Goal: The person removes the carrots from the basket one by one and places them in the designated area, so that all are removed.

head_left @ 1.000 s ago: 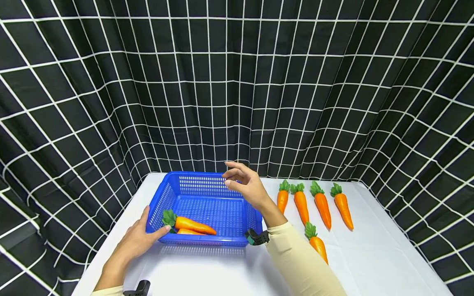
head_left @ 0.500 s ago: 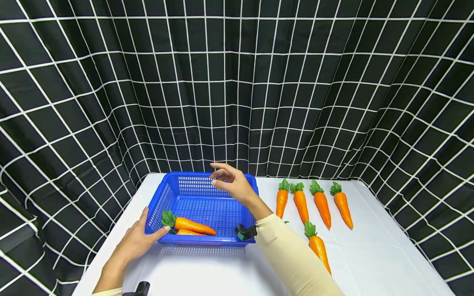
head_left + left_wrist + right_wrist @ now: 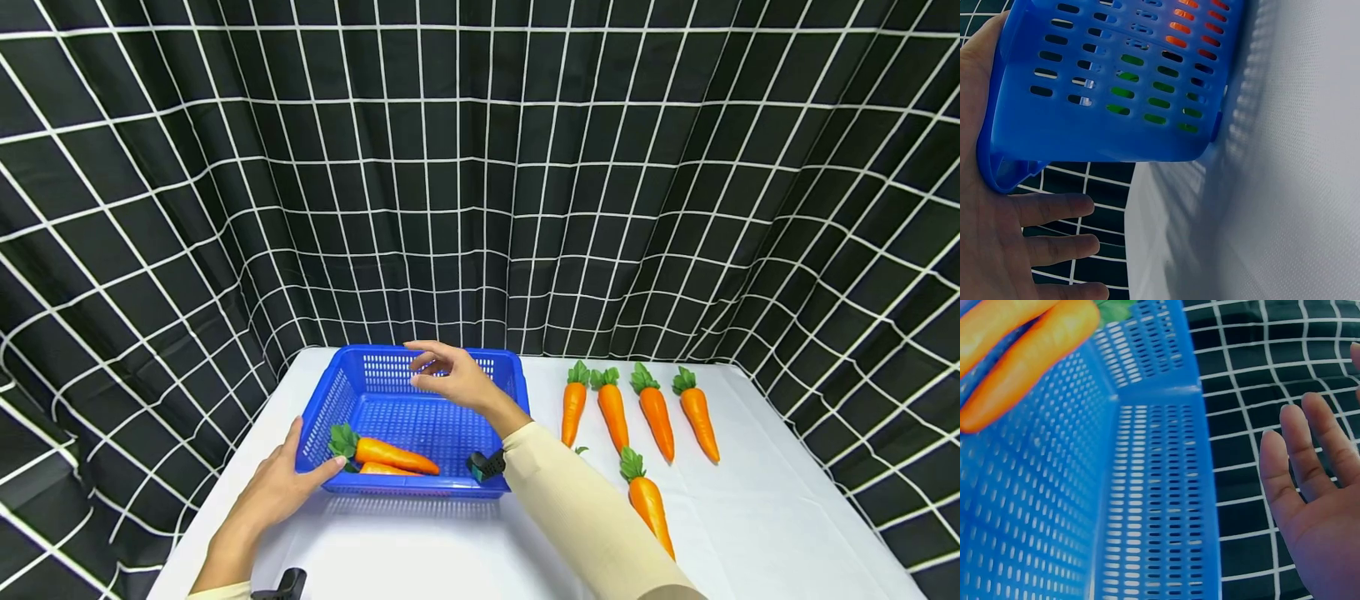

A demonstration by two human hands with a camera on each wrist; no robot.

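Two orange carrots with green leafy tops, an upper carrot (image 3: pixel 397 455) and a lower carrot (image 3: pixel 384 469), lie in the near left part of a blue plastic basket (image 3: pixel 465 483). At the basket's near left corner, my left hand (image 3: pixel 273 492) rests against the rim, its thumb over the edge; the left wrist view shows its fingers (image 3: pixel 1060 250) straight and outside the basket. My right hand (image 3: pixel 457 379) hovers over the basket's right half with loosely bent fingers and nothing in them. In the right wrist view, the right hand (image 3: pixel 1319 494) is apart from the basket wall (image 3: pixel 1154 506).
Right of the basket, several carrots (image 3: pixel 655 417) form a row on the white tablecloth (image 3: pixel 757 508). A nearer carrot (image 3: pixel 648 508) lies in front of them. A bit of green leaf (image 3: pixel 581 450) shows beside the right sleeve (image 3: pixel 577 508). Black gridded curtain (image 3: pixel 480 167) surrounds the table.
My right hand has moved left and slightly down over the basket, exposing more of the nearest carrot and a leaf beside the sleeve. The left hand and basket stay put.
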